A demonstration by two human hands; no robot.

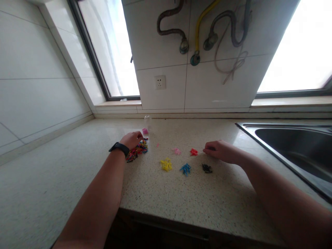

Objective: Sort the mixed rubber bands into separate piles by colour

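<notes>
My left hand (pixel 132 140), with a black watch on the wrist, reaches over a mixed heap of small coloured bands (pixel 137 150), which look like hair ties. Its fingers are pinched together at the heap's upper edge, and what they hold is too small to tell. To the right lie sorted little piles: yellow (pixel 166 164), blue (pixel 185 169), black (pixel 206 168), light pink (pixel 177 151) and red (pixel 193 152). Just right of the red pile, my right hand (pixel 218 150) rests low over the counter, thumb and fingers closed; anything between them is hidden.
Behind my left hand stand a clear container (pixel 147 121) and a pink piece (pixel 145 131), perhaps its lid. A tiny pink bit (pixel 157 145) lies alone on the speckled counter (pixel 160 197). The steel sink (pixel 285 138) is at right. Hoses (pixel 171 31) hang on the tiled wall.
</notes>
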